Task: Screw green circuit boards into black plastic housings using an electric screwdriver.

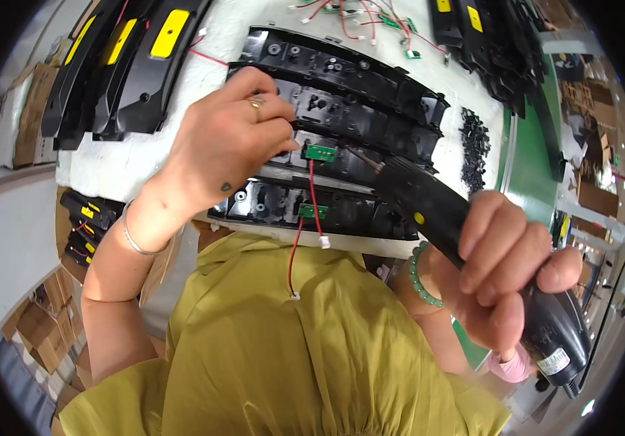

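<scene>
In my right hand [505, 269] is a black electric screwdriver [429, 200], its bit pointing left toward a small green circuit board [320, 152]. That board sits in a long black plastic housing [356, 163], and its red wire hangs toward me. My left hand [236, 127] is over the left part of the housings, fingers pinched together near the board; whatever they hold is hidden. Nearest me, another black housing [360, 216] carries a second green board [314, 211] with a red and black wire. Two more housings [341, 65] lie behind, without boards that I can see.
A pile of small black screws [474, 145] lies to the right. Loose green boards with wires [396, 22] are at the back. Black parts with yellow labels [170, 34] stand at the left, and more black parts [483, 51] are stacked at the back right.
</scene>
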`<state>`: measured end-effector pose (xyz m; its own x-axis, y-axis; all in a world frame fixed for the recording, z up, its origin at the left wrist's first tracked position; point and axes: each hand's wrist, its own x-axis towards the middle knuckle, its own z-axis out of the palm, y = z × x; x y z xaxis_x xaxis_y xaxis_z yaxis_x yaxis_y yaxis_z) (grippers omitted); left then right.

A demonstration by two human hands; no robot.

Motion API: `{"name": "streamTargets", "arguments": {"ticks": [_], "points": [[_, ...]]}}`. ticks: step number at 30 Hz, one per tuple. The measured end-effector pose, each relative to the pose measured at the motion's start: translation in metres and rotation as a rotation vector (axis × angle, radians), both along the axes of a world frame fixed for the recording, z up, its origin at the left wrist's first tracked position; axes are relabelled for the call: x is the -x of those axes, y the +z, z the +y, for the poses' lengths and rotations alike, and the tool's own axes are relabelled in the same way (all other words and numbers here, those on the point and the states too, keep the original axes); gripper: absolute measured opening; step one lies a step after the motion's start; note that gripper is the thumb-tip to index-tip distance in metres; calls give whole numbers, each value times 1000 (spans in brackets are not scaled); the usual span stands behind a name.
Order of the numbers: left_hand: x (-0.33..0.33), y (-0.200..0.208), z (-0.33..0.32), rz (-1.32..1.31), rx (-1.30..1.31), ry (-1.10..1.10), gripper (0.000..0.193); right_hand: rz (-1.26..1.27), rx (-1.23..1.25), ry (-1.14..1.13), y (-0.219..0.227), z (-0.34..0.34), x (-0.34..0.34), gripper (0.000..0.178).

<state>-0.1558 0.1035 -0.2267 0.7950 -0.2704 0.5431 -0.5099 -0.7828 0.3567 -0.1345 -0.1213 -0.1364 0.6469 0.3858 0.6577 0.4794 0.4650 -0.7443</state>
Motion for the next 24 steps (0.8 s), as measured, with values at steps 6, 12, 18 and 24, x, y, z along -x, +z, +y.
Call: {"name": "streamTargets", "arguments": {"ticks": [6,12,18,24], "points": [[6,-8,0,123,-5,-137,18,31,108,124,-19,23,-3,31],[-2,-18,-3,154,84,-194,14,14,144,103,-22,28,-3,30],[-4,-19,-5,168,121,-213,12,29,160,100,-21,33,-5,28],[-2,-23,-4,169,137,-210,13,-12,235,184,-19,43,-12,25]]}}
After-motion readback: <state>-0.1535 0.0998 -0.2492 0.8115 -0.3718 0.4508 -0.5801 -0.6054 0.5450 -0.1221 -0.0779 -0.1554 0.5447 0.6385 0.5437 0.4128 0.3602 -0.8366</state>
